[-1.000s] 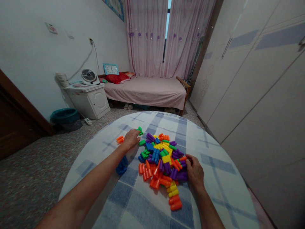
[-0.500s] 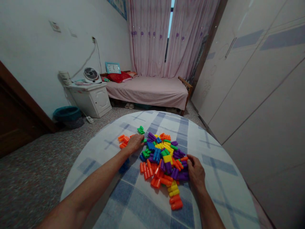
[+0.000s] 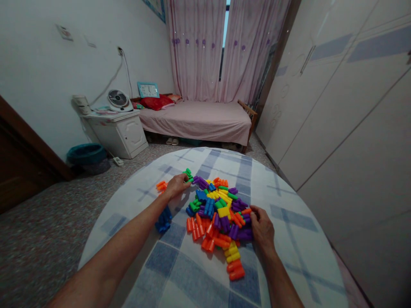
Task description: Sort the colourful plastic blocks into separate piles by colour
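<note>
Plastic building blocks in several colours lie in a loose pile (image 3: 221,209) on the table. My left hand (image 3: 177,186) is at the pile's far left, its thumb and fingers pinching a green building block (image 3: 190,180). Another green block (image 3: 187,172) lies just beyond the fingertips, and a purple block (image 3: 201,182) is to their right. Orange blocks (image 3: 161,186) and blue blocks (image 3: 164,220) sit on either side of my left wrist. Loosely curved, my right hand (image 3: 263,226) rests against the pile's right edge, its fingertips by an orange block (image 3: 246,211) and purple blocks (image 3: 245,234).
A checked cloth covers the round table (image 3: 289,252). Beyond it stands a bed (image 3: 199,117), with a white cabinet (image 3: 128,134) carrying a fan (image 3: 118,99) to its left. A bin (image 3: 87,156) is on the floor, and a wardrobe (image 3: 334,111) runs along the right.
My left hand has shifted slightly away from me and left, bringing its green block up to the other green block. My right hand stays at the pile's edge. The view has turned a little.
</note>
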`<action>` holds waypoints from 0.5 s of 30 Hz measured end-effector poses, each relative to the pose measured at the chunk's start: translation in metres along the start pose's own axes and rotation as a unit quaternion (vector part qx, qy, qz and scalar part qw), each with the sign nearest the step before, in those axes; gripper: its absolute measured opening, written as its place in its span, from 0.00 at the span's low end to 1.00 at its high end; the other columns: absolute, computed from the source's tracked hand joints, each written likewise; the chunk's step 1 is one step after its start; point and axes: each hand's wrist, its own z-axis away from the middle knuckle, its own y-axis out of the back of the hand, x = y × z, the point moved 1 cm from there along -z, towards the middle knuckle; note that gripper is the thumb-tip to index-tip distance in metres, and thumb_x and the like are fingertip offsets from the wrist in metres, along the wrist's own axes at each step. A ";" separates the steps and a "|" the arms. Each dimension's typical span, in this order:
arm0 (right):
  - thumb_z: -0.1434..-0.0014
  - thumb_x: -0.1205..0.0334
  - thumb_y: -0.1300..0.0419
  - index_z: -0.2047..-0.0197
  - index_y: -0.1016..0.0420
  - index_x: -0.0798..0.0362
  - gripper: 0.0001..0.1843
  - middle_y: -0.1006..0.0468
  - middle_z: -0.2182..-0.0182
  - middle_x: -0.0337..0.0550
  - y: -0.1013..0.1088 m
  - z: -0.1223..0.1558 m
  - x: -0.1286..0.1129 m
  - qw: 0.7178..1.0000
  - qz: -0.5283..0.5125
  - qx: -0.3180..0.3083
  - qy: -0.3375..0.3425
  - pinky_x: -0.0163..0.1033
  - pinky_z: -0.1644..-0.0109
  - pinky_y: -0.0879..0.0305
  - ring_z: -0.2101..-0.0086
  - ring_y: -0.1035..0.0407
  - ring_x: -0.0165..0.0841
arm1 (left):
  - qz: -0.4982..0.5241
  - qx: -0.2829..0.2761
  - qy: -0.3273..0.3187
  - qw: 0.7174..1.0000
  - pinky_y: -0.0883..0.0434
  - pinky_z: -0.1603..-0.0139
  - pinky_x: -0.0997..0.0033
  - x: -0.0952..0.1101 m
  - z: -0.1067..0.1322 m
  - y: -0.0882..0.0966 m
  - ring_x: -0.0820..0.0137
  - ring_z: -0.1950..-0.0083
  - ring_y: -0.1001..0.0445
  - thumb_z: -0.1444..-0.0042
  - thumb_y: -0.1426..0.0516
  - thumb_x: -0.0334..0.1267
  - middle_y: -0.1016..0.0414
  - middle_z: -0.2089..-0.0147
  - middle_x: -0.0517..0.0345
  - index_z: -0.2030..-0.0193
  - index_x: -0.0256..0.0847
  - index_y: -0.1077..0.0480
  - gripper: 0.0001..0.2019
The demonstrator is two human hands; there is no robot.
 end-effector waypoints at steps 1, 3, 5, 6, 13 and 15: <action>0.45 0.55 0.55 0.54 0.28 0.55 0.22 0.25 0.56 0.48 0.000 0.000 0.000 1.000 0.000 0.000 -0.002 0.43 0.51 0.39 0.57 0.31 0.38 | 0.025 -0.002 0.001 1.000 0.35 0.67 0.74 0.000 0.000 0.000 0.70 0.66 0.29 0.51 0.45 0.39 0.26 0.68 0.58 0.68 0.39 0.30 0.07; 0.45 0.55 0.54 0.54 0.28 0.54 0.22 0.25 0.56 0.48 0.000 0.000 0.000 1.000 -0.001 0.001 -0.003 0.43 0.51 0.39 0.57 0.31 0.39 | 0.094 -0.036 -0.011 0.995 0.35 0.69 0.75 0.002 0.001 -0.001 0.72 0.68 0.29 0.51 0.45 0.40 0.27 0.71 0.60 0.69 0.37 0.30 0.08; 0.46 0.56 0.54 0.54 0.28 0.54 0.22 0.25 0.56 0.48 -0.001 0.000 0.001 1.000 -0.001 0.001 0.000 0.43 0.51 0.39 0.57 0.31 0.38 | 0.156 -0.090 -0.036 0.983 0.35 0.71 0.75 0.005 0.004 0.000 0.72 0.70 0.31 0.51 0.45 0.43 0.29 0.74 0.61 0.70 0.37 0.30 0.11; 0.45 0.56 0.54 0.54 0.28 0.55 0.22 0.25 0.56 0.48 -0.001 0.000 0.001 1.000 -0.001 0.002 0.002 0.42 0.51 0.39 0.57 0.31 0.38 | 0.181 -0.114 -0.049 0.976 0.35 0.72 0.75 0.007 0.005 0.002 0.73 0.72 0.31 0.52 0.44 0.45 0.30 0.75 0.62 0.71 0.36 0.30 0.12; 0.45 0.56 0.54 0.55 0.28 0.55 0.21 0.24 0.57 0.47 -0.002 -0.001 0.002 1.000 0.003 0.005 0.011 0.42 0.52 0.39 0.58 0.31 0.37 | 0.299 -0.165 -0.073 0.937 0.35 0.71 0.74 0.027 0.011 0.019 0.75 0.73 0.34 0.52 0.45 0.44 0.30 0.73 0.61 0.62 0.35 0.28 0.16; 0.45 0.56 0.54 0.55 0.28 0.55 0.21 0.25 0.57 0.47 -0.002 -0.001 0.002 1.000 0.006 0.005 0.010 0.42 0.52 0.39 0.58 0.31 0.37 | 0.295 -0.165 -0.073 0.938 0.35 0.71 0.74 0.032 0.011 0.020 0.75 0.73 0.34 0.52 0.45 0.43 0.30 0.74 0.61 0.61 0.34 0.26 0.17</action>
